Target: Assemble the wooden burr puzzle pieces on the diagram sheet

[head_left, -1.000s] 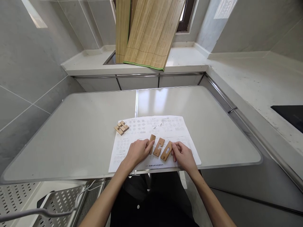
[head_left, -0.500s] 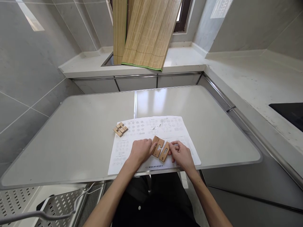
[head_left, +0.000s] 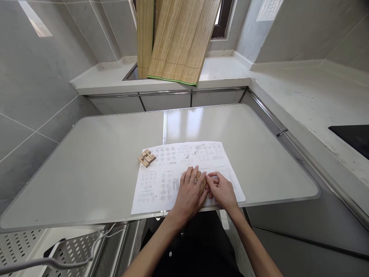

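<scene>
My left hand (head_left: 188, 194) lies over flat wooden puzzle pieces (head_left: 198, 175), its fingers stretched out across them and hiding most of their surface. At the right side of these pieces, my right hand (head_left: 221, 190) is closed, thumb and fingers pinching the edge of a wooden puzzle piece (head_left: 203, 186). Beneath both hands is a white printed sheet (head_left: 155, 179) with rows of small diagrams. Several more slotted wooden pieces (head_left: 147, 158) form a small group at the sheet's far left corner.
The sheet rests near the front edge of a pale folding table (head_left: 86, 169) with a metal seam. Behind it, a bamboo mat (head_left: 178, 42) hangs over a white counter (head_left: 225, 71). A perforated rack (head_left: 72, 250) stands low at the left. A black panel (head_left: 353, 138) sits on the right counter.
My left hand has moved right, from gripping the pieces' left edge to lying over them, covering the numbers. My right hand stays at the right piece. The group at far left has not moved.
</scene>
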`<state>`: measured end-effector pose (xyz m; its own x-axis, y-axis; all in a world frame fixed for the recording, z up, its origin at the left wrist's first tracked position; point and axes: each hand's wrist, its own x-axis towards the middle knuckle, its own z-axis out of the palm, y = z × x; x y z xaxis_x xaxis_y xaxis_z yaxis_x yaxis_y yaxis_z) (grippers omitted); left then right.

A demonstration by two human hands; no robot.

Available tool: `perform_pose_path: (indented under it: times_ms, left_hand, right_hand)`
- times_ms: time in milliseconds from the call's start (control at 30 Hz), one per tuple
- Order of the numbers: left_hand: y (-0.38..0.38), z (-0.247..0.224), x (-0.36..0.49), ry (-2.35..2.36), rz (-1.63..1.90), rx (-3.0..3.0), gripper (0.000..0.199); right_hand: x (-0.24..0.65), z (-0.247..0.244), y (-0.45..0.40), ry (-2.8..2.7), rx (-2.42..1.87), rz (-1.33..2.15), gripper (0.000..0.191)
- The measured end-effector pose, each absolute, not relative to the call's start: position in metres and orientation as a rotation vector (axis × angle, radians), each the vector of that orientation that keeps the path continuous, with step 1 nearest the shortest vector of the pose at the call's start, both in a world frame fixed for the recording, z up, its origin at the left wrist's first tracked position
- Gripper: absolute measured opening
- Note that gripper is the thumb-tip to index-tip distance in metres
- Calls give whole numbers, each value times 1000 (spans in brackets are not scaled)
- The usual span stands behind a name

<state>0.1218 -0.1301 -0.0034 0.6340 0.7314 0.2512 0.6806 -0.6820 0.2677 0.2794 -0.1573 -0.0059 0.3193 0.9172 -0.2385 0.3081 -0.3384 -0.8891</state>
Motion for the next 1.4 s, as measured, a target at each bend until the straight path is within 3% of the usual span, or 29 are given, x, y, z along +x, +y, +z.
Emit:
perform_pose_path:
  times_ms: [300, 600, 1167, 1400]
  left_hand:
    - [-121, -6, 109, 1177, 346, 2798, 50]
    - [-103, 3, 25, 1371, 320, 2684, 52]
    - [-88, 7, -87, 1577, 719, 2385, 62]
    - [-88, 4, -87, 1865, 1058, 1858, 50]
  right_hand:
    - [274, -9, -164, -1115, -1818, 908, 31]
    - [273, -11, -172, -1265, -1809, 788, 32]
    - [271, -11, -173, -1288, -1820, 769, 30]
    - [270, -11, -175, -1310, -1846, 716, 33]
